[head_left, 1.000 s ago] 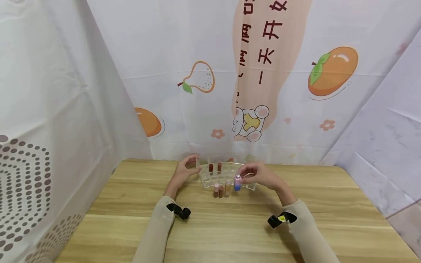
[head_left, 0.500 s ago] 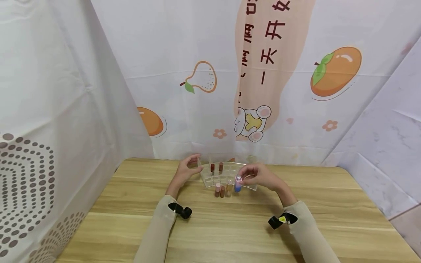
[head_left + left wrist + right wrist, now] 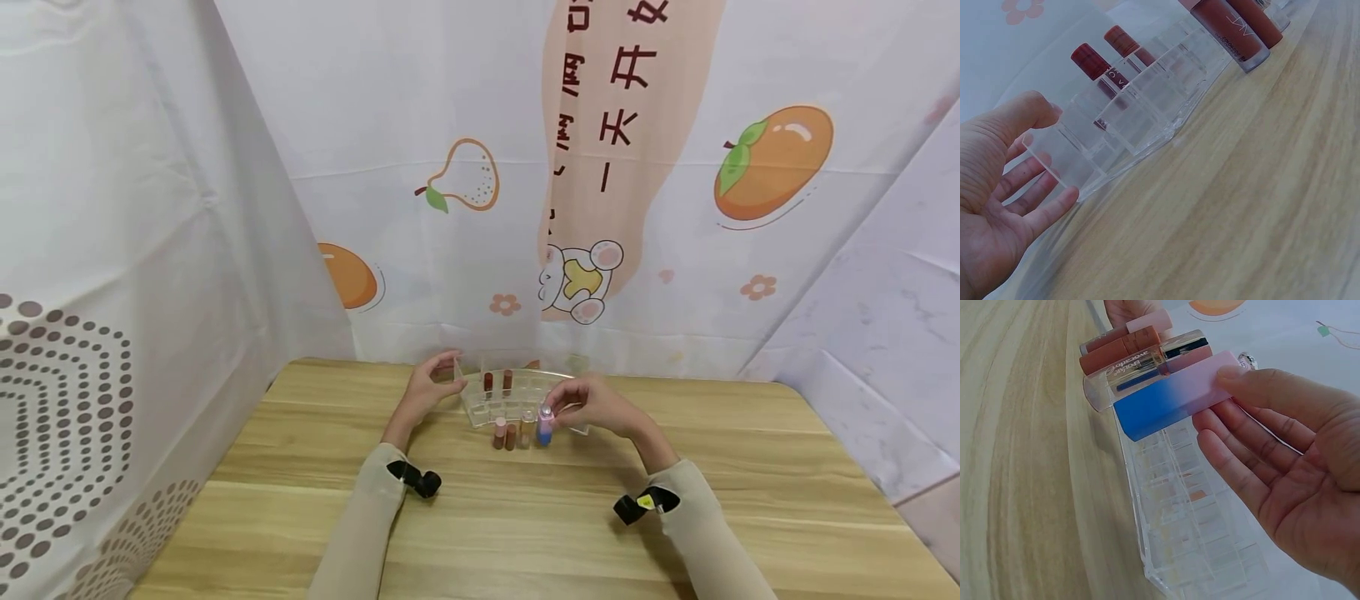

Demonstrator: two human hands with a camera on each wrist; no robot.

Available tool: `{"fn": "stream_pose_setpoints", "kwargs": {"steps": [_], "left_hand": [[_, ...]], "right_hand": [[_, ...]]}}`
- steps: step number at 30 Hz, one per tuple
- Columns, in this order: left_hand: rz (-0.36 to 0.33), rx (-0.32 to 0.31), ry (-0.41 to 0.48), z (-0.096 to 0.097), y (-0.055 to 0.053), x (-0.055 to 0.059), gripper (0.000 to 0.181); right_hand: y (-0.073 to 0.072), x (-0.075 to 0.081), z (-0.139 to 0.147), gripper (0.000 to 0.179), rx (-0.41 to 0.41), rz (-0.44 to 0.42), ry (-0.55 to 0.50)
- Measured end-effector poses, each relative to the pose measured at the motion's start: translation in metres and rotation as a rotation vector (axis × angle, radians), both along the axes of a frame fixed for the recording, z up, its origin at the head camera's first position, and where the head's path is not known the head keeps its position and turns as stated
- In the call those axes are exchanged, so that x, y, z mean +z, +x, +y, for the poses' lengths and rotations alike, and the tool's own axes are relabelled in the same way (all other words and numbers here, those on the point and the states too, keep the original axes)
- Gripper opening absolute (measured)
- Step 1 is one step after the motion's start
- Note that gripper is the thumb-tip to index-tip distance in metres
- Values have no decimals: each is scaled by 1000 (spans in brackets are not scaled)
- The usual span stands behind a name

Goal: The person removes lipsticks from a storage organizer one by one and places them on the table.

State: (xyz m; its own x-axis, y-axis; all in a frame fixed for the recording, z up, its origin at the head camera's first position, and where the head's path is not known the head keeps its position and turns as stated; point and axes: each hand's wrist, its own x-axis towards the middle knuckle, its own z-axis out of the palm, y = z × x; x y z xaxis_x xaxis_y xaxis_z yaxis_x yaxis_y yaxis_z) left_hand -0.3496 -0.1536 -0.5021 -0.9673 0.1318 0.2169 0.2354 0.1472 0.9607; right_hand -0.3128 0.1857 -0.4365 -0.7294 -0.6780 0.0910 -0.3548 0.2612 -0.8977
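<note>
A clear tiered lipstick stand point(image 3: 480, 412) sits at the back of the table. My left hand point(image 3: 422, 398) holds its left end, thumb at the top edge and fingers spread along the side wall. A dark red lip tube point(image 3: 1094, 65) and a brown-red one point(image 3: 1124, 42) stand in it. My right hand point(image 3: 596, 404) pinches a square pink-to-blue lipstick point(image 3: 1175, 394) by its pink upper end, thumb opposite fingers. The lipstick is upright, in line with a clear-cased tube point(image 3: 527, 429), a brown tube point(image 3: 511, 437) and a pink-capped tube point(image 3: 499, 433) in front of the stand.
A wood-grain table point(image 3: 525, 525) spreads out before the stand. Behind it hangs a white printed curtain point(image 3: 397, 250), close to the stand's back. Another dotted sheet point(image 3: 150, 333) hangs at the left. Each wrist carries a small black camera.
My right hand has lowered the pink-and-blue lipstick slightly, so its base is almost level with the tubes beside it. My left hand stays at the stand. The head view has shifted a little.
</note>
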Motion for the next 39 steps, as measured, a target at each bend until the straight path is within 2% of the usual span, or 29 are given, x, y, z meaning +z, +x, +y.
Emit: {"fn": "stream_pose_setpoints", "kwargs": {"steps": [13,20,23,33,39], "left_hand": [[-15,-29,2,0,1,1,61],[-29,-41,0,3,15,21,60],[-18,-36,7,4,20,27,59],[-8,-18,4,5,20,27,59],[-9,-30,18,5,20,27,59]], "right_hand": [[-2,-9,0,20,52,-24,-18],[-3,-10,0,21,62,-20,-9],[-3,-10,-1,20,64,-16,-6],[-3,-9,-1,19,58,-12,14],[-2,-7,-1,19,66,-13,21]]}}
